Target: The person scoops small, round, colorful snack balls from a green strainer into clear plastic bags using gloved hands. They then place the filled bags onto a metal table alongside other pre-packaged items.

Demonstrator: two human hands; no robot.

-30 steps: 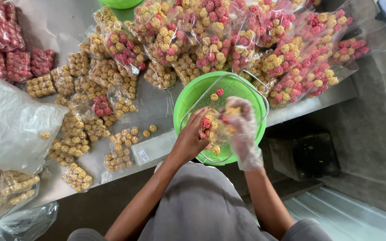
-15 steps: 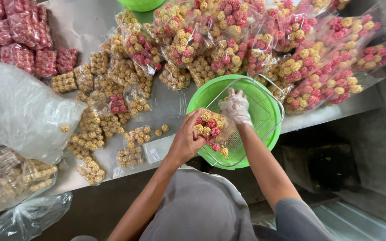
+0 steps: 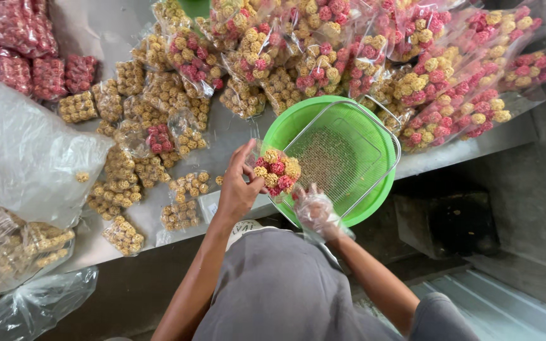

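Head view: the left hand (image 3: 238,189) is bare and pinches the mouth of a small clear bag (image 3: 276,172) filled with red and yellow puffed balls, holding it at the near rim of a green basin (image 3: 374,202). The right hand (image 3: 314,208) wears a thin plastic glove and is curled just below the bag, its fingertips at the bag's lower edge; whether it grips the plastic or only steadies it cannot be told. A wire mesh tray (image 3: 342,158) lies inside the basin and looks almost bare, with only crumbs showing through the mesh.

Judged by how things lie, the packing is well advanced. A long heap of filled mixed-colour bags (image 3: 424,69) covers the far side of the desk (image 3: 96,25), and a spread of small yellow packs (image 3: 121,170) lies to the left, near the person. A few packs of all-red balls (image 3: 33,63) sit at the far left corner. The bag in hand looks full but its mouth is not yet closed.

What remains seems small: the tray holds no loose balls to speak of. A large crumpled clear sack (image 3: 26,151) on the left and another plastic bag (image 3: 26,303) lower down lie slack.
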